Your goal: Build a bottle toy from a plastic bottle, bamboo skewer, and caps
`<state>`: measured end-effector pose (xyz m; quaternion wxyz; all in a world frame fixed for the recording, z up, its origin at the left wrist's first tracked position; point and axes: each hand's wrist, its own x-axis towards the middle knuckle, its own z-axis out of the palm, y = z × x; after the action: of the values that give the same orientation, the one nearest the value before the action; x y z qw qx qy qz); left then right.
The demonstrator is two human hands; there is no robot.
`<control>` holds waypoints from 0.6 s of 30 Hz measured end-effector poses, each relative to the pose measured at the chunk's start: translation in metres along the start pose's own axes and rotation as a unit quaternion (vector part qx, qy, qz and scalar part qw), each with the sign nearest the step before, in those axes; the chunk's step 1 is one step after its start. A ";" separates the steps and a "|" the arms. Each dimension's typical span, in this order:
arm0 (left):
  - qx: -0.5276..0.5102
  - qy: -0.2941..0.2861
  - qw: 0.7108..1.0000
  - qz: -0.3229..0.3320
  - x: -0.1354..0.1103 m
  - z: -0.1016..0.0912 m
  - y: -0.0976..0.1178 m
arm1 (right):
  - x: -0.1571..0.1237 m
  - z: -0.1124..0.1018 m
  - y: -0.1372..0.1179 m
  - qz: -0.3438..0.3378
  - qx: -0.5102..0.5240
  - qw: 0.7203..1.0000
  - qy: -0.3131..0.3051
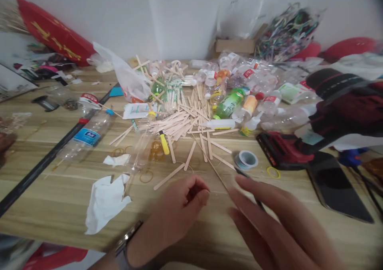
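My left hand (179, 208) rests on the wooden table (60, 206) near the front edge, fingers curled into a loose fist, with nothing visible in it; a watch is on its wrist. My right hand (269, 222) lies beside it to the right, fingers stretched out and flat. A thin dark rod (249, 182) pokes out from under its fingertips. A long thin skewer (211, 164) runs between the two hands toward a pile of wooden craft sticks (185, 120). A small tape roll (247, 159) sits just beyond my right fingers.
Empty plastic bottles (239, 90) are heaped behind the sticks. A red power tool (287, 150) and a dark phone (338, 186) lie at the right. At the left are a clear bottle (89, 134), crumpled tissue (104, 202) and a long black rod (44, 162). Rubber bands (273, 172) are scattered about.
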<state>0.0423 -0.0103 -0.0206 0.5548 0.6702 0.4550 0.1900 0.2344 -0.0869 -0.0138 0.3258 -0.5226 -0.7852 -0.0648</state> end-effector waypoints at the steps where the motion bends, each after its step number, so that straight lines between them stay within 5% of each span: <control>1: 0.002 -0.008 1.000 0.005 0.000 0.000 0.001 | 0.004 0.006 0.004 0.003 0.005 1.000 0.002; 7: 0.018 -0.041 0.999 0.016 0.000 0.006 0.002 | -0.002 0.036 0.006 0.066 0.117 0.991 -0.021; 12: 0.050 -0.063 0.997 0.006 0.001 0.007 0.001 | -0.005 0.030 0.007 0.095 0.109 0.989 0.007; 18: 0.022 -0.072 0.996 -0.038 0.010 -0.001 -0.007 | -0.024 0.002 0.077 0.225 -0.052 0.973 -0.026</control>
<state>0.0439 -0.0020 -0.0295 0.5778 0.6765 0.4431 0.1102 0.3056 -0.0708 -0.0472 0.2840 -0.7037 -0.6510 -0.0175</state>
